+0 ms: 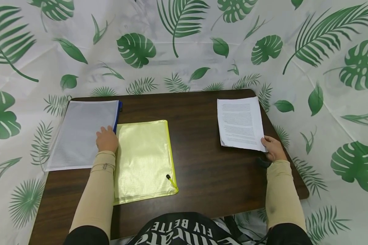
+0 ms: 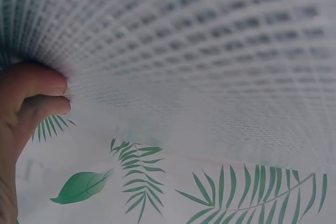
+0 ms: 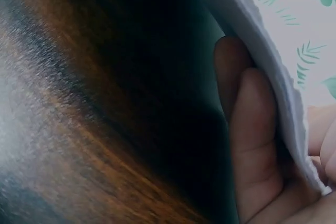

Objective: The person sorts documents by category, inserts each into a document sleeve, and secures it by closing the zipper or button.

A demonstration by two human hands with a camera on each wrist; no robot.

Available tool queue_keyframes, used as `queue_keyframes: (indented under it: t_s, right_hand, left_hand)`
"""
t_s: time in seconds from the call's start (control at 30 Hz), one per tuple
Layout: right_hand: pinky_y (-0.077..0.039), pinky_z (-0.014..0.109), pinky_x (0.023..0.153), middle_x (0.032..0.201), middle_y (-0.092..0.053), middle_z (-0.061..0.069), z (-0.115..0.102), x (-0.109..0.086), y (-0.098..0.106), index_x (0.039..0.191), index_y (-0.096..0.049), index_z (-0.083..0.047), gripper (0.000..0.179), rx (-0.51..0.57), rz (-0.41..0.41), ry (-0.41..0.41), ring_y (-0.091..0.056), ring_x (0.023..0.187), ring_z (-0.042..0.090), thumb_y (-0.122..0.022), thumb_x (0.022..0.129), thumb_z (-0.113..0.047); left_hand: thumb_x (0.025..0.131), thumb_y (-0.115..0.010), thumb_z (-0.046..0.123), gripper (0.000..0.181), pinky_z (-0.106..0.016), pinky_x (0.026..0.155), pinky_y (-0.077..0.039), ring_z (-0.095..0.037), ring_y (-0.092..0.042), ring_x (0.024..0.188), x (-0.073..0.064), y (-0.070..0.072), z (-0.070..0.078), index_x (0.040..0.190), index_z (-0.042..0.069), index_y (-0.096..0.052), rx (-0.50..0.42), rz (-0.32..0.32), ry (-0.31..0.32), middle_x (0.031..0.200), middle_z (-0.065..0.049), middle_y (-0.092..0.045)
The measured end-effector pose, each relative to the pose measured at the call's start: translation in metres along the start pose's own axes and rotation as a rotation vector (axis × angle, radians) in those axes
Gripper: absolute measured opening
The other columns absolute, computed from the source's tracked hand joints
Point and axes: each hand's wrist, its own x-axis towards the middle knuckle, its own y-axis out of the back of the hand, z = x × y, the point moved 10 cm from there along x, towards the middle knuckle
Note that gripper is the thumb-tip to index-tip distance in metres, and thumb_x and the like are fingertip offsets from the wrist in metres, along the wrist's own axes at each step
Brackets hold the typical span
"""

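Observation:
My left hand [image 1: 107, 139] lies over the right side of a translucent white mesh zipper folder [image 1: 82, 132] with a blue edge. In the left wrist view its fingertips [image 2: 58, 84] meet the mesh surface. My right hand [image 1: 274, 148] grips a stack of printed papers [image 1: 240, 120] by its lower right corner. The thumb is on top, and fingers [image 3: 254, 114] are curled beneath the stack in the right wrist view. A yellow mesh zipper folder [image 1: 142, 160] lies just right of my left forearm.
The dark wooden table [image 1: 196, 136] stands against a leaf-patterned sheet [image 1: 196, 44]. The white folder's lower left corner reaches past the table's left edge. A black zipper pull [image 1: 168, 177] hangs at the yellow folder's right side.

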Motion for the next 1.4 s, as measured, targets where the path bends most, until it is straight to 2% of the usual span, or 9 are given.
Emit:
queue_keyframes:
  t_s: [0.17,0.33,0.43,0.6,0.87,1.17,1.3,1.4]
  right_hand:
    - [-0.052,0.021,0.072,0.100,-0.061,-0.010,0.001,-0.003,-0.008,0.160,-0.025,-0.002,0.066,0.051,-0.038,-0.022,-0.060,0.089,0.005,-0.056,0.105,-0.024]
    - [-0.056,0.024,0.075,0.097,-0.067,-0.007,-0.003,-0.003,-0.023,0.158,-0.025,0.000,0.065,0.210,-0.116,-0.020,-0.065,0.090,0.007,-0.056,0.104,-0.015]
    - [-0.056,0.025,0.077,0.098,-0.067,-0.005,-0.003,-0.002,-0.031,0.158,-0.025,0.001,0.064,0.260,-0.150,-0.021,-0.065,0.091,0.008,-0.055,0.103,-0.012]
    - [-0.057,0.025,0.077,0.102,-0.065,-0.005,-0.003,0.000,-0.042,0.159,-0.025,0.000,0.065,0.253,-0.166,-0.027,-0.065,0.093,0.008,-0.056,0.103,-0.013]
    - [-0.057,0.024,0.077,0.102,-0.065,-0.003,-0.010,-0.002,-0.059,0.159,-0.022,0.002,0.064,0.252,-0.214,-0.013,-0.065,0.092,0.009,-0.052,0.104,-0.011]
    - [-0.056,0.024,0.076,0.102,-0.067,-0.005,-0.010,-0.005,-0.064,0.155,-0.027,0.001,0.057,0.224,-0.219,-0.011,-0.065,0.092,0.009,-0.051,0.105,-0.012]
    - [-0.056,0.024,0.076,0.104,-0.066,-0.004,-0.008,-0.002,-0.065,0.157,-0.028,-0.001,0.060,0.220,-0.209,-0.024,-0.065,0.093,0.009,-0.054,0.104,-0.015]
    - [-0.056,0.024,0.076,0.103,-0.067,-0.003,-0.009,-0.001,-0.069,0.154,-0.032,-0.001,0.055,0.232,-0.221,-0.016,-0.065,0.092,0.009,-0.053,0.104,-0.013]
  left_hand:
    - [0.102,-0.033,0.004,0.050,-0.067,0.080,-0.052,-0.065,-0.042,0.119,0.001,0.001,-0.001,0.147,-0.018,-0.032,-0.011,-0.022,-0.007,0.137,-0.049,-0.034]
    - [0.100,-0.034,0.003,0.051,-0.069,0.082,-0.051,-0.066,-0.043,0.117,0.003,0.002,-0.001,0.146,-0.019,-0.032,-0.025,-0.037,-0.015,0.133,-0.050,-0.036]
    - [0.100,-0.035,0.003,0.049,-0.069,0.081,-0.051,-0.065,-0.043,0.116,0.003,0.001,-0.002,0.144,-0.019,-0.034,-0.041,-0.034,-0.011,0.131,-0.049,-0.037]
    - [0.100,-0.035,0.003,0.048,-0.069,0.082,-0.050,-0.065,-0.044,0.115,0.004,0.000,-0.002,0.142,-0.020,-0.035,-0.050,-0.033,-0.013,0.129,-0.049,-0.038]
    - [0.100,-0.036,0.003,0.050,-0.068,0.089,-0.048,-0.065,-0.044,0.116,0.004,0.002,-0.002,0.145,-0.018,-0.035,-0.054,-0.054,-0.015,0.131,-0.048,-0.039]
    - [0.099,-0.036,0.003,0.051,-0.067,0.101,-0.041,-0.065,-0.042,0.119,0.007,0.002,-0.002,0.146,-0.019,-0.034,-0.050,-0.050,-0.014,0.134,-0.049,-0.037]
    - [0.099,-0.036,0.004,0.052,-0.067,0.099,-0.043,-0.065,-0.042,0.119,0.007,0.003,-0.002,0.147,-0.018,-0.034,-0.053,-0.064,-0.001,0.135,-0.049,-0.037]
    - [0.098,-0.036,0.004,0.054,-0.067,0.096,-0.045,-0.065,-0.042,0.120,0.006,0.002,-0.002,0.148,-0.017,-0.032,-0.058,-0.086,0.009,0.136,-0.049,-0.036]
